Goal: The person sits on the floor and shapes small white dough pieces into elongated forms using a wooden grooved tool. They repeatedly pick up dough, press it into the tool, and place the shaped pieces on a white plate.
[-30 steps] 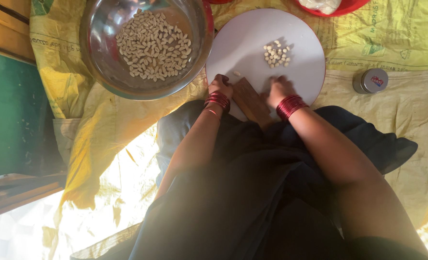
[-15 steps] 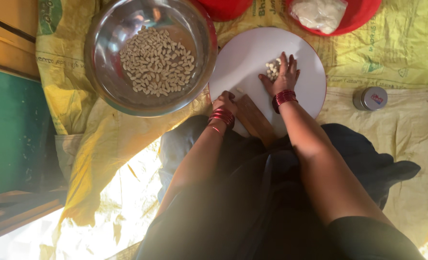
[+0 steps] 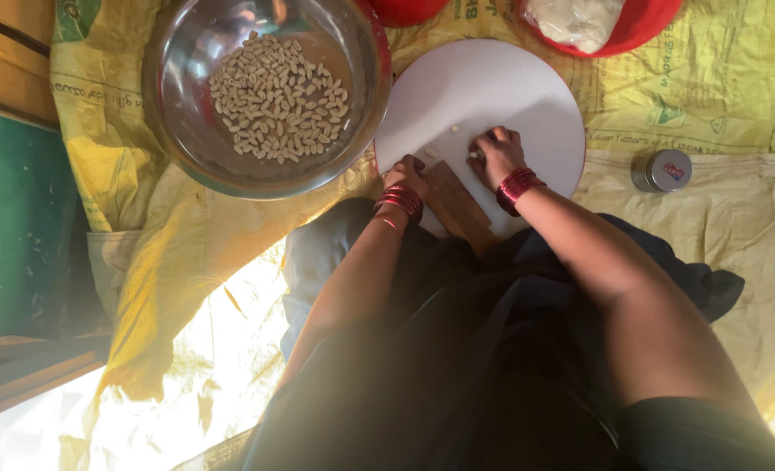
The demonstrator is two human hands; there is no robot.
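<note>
I see the right hand [image 3: 496, 157] curled on the white round board [image 3: 527, 96], fingertips pinching a small pale piece [image 3: 473, 154]. Left hand [image 3: 405, 177] rests closed at the board's near edge beside a brown wooden slab [image 3: 454, 199]. Steel bowl [image 3: 187, 131] of pale pieces sits left.

Both arms reach forward and away from the body, forearms bare, converging as they go. The left hand [image 3: 407, 174] lies lower and closer in, fingers curled under, knuckles up, a stack of red bangles [image 3: 399, 202] around its wrist. The right hand [image 3: 495, 155] sits slightly further out, palm down, fingers bent and bunched together at the tips, with a red bangle band [image 3: 517, 187] at the wrist. The two hands are near each other but apart.
</note>
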